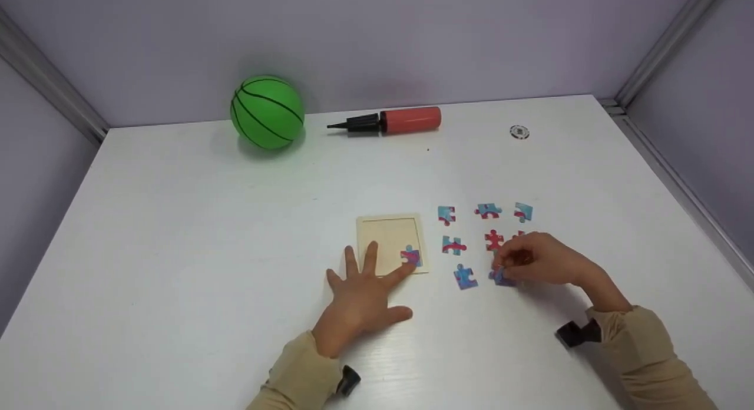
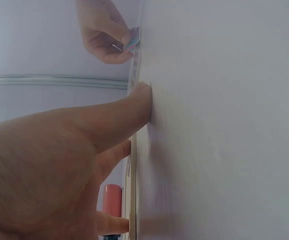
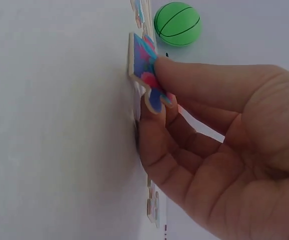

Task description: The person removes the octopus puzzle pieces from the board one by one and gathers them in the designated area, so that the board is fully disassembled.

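My right hand (image 1: 539,260) pinches a blue and pink jigsaw piece (image 3: 143,65) between thumb and fingers, tilted up at the table surface in the right wrist view. My left hand (image 1: 360,301) lies with fingers spread over the near edge of a square wooden puzzle tray (image 1: 360,239). Its index fingertip touches a pink and purple jigsaw piece (image 1: 409,255) in the tray's near right corner. Right of the tray are loose pieces: a blue-purple one (image 1: 465,278), a red one (image 1: 494,240) and several others. One red piece (image 1: 518,235) is partly hidden by my right hand.
A green ball (image 1: 268,112) stands at the back left by the wall. Beside it lies a red and black hand pump (image 1: 409,121). A round black and white chip (image 1: 519,132) lies at the back right. Walls border the white table (image 1: 177,233) behind and at the sides.
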A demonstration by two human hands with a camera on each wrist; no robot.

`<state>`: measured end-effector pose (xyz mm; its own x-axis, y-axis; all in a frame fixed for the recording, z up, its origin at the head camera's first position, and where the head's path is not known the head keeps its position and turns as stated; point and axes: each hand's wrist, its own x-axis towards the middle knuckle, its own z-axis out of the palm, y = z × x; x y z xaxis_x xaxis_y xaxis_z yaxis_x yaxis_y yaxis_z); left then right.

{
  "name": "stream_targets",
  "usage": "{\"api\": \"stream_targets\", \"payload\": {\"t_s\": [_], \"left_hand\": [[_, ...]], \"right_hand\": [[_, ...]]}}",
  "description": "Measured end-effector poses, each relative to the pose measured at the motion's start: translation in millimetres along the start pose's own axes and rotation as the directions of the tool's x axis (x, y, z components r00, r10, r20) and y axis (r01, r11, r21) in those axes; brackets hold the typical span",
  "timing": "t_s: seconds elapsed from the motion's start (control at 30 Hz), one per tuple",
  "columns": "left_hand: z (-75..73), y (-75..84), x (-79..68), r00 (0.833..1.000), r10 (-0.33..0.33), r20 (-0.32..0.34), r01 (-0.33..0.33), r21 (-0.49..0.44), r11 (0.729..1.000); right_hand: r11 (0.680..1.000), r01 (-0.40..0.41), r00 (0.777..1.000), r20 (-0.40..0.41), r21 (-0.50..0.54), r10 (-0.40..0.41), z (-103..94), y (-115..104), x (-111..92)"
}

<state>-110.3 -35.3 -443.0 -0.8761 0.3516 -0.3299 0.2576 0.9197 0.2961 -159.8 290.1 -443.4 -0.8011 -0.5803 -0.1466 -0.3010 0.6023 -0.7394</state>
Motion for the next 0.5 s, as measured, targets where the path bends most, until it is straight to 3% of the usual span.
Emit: {"api": "stream_targets", "payload": {"t_s": [0.17,0.5], "left_hand": [[1.9,-1.7,1.1,1.0,0.013,-0.013,-0.013,0.003,1.0],[3.2,1.4,1.6,1.0,0.001,-0.017,-0.001,0.007,1.0]], "right_hand": [[0.997,-0.018,1.0,-0.025,-0.074,0.016,1.9,1.0,1.0],[0.995,-0.038,0.998,-0.045,-0.096,0.034,3.2,0.7,1.5]]}}
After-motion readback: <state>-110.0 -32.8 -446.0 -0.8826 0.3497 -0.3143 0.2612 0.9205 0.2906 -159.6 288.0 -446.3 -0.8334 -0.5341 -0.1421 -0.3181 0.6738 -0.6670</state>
